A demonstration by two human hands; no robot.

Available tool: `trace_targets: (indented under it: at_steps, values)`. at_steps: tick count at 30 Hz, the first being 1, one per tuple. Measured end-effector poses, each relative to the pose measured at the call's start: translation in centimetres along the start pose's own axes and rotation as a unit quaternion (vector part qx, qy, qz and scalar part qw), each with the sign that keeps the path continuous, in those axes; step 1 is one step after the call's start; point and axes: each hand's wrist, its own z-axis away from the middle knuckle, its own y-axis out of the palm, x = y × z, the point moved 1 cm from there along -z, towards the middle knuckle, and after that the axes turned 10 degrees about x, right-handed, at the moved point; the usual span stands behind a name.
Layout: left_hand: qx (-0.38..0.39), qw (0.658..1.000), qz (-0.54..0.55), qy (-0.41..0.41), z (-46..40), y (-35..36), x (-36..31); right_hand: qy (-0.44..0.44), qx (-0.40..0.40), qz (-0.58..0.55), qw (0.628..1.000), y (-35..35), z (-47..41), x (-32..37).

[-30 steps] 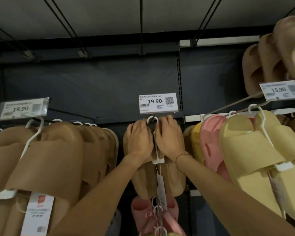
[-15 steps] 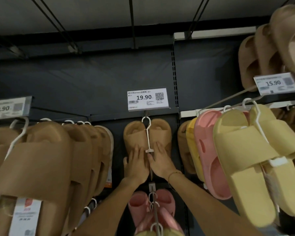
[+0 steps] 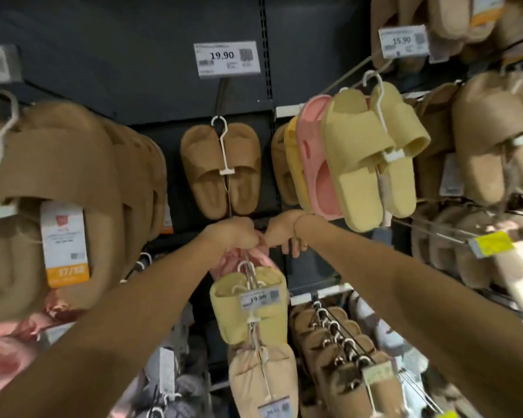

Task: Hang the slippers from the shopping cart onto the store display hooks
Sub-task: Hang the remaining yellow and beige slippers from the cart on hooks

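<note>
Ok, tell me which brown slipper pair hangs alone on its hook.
The brown pair under the 19.90 price tag, just above both hands. It hangs singly against the dark back panel, while the brown slippers at left are crowded several deep on one hook.

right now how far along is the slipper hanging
Done: the brown slipper pair hangs by its white hanger under the 19.90 tag. In hand: nothing clearly; left hand and right hand sit curled just below it, their grip unclear. Left: unknown, since the cart is out of view.
</note>
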Motion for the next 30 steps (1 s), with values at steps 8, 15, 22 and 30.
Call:
trace_targets:
  at_steps: [8,15,22,30]
  values:
    - [0.086,0.993,-0.045,0.074,1.6,4.2,-11.0,0.072,-0.004,-0.015,0.997,2.4,6.2,-8.7]
    - [0.225,0.963,-0.125,0.086,2.8,9.7,-24.2,0.118,0.003,-0.108,0.987,6.4,13.4,-20.6]
    - [0.259,0.932,-0.179,0.179,5.1,15.8,-40.2,0.208,-0.062,-0.175,0.96,11.4,24.0,-38.4]
    - [0.287,0.898,-0.16,0.291,8.4,26.9,-60.7,0.291,-0.017,-0.212,0.933,20.2,39.2,-55.6]
